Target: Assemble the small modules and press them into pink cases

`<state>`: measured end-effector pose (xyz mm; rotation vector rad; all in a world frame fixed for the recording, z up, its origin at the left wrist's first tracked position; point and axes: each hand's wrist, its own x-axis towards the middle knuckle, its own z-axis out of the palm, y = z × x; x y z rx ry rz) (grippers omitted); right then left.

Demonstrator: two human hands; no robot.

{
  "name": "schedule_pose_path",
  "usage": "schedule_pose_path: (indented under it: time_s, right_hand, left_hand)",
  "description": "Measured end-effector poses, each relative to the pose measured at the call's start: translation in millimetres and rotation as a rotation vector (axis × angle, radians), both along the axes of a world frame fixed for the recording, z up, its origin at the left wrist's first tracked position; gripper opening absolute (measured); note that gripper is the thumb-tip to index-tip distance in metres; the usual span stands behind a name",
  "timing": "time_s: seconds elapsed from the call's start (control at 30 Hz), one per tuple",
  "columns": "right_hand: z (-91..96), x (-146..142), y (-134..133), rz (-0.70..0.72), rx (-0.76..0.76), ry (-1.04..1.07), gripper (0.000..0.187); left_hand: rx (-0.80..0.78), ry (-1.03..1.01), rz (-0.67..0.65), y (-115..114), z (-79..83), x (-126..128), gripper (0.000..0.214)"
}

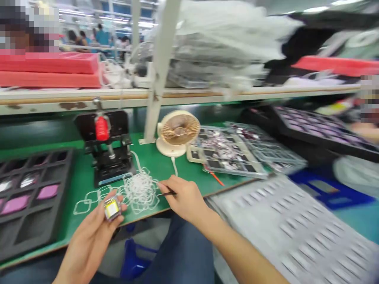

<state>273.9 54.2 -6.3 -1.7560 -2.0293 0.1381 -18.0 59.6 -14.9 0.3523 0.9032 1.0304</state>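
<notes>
My left hand (96, 227) is closed around a small square watch-like case (111, 209), with its white, yellow-edged face turned up. The case is held just in front of the green table's edge. Beside it lies a tangled heap of thin white square rings (140, 191), a few spread out to the left. My right hand (183, 197) is at the heap's right side, with thumb and forefinger pinched together at the rings. It grips a thin black tool (168, 193), perhaps tweezers; whether a ring is between the fingertips I cannot tell.
A black foam tray (63, 197) with pink pieces stands left. Behind the heap are a black press with a red handle (102, 128) and a small fan (179, 132). Clear trays of parts (225, 152) and a grey slotted tray (296, 221) lie right. A shelf (207, 92) runs above.
</notes>
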Motion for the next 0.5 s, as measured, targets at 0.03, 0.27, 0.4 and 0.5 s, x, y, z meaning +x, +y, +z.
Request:
schedule_pose_path:
  time_s: [0.03, 0.27, 0.4, 0.5]
  right_hand:
    - [4.6, 17, -8, -0.097, -0.007, -0.017, 0.025]
    - [45.0, 190, 5, -0.641, -0.106, -0.238, 0.027]
    - [50.7, 233, 60, -0.634, -0.213, -0.315, 0.031]
    - [50.7, 235, 93, -0.640, -0.253, -0.338, 0.033]
  left_hand:
    - [0.007, 0.000, -0.007, 1, -4.1, 1, 0.048]
    - [0.003, -0.043, -0.036, 3, -37.5, 5, 0.048]
    - [-0.001, -0.057, -0.058, -4, -36.3, 19, 0.037]
    - [-0.014, -0.069, -0.040, -12, -34.7, 28, 0.038]
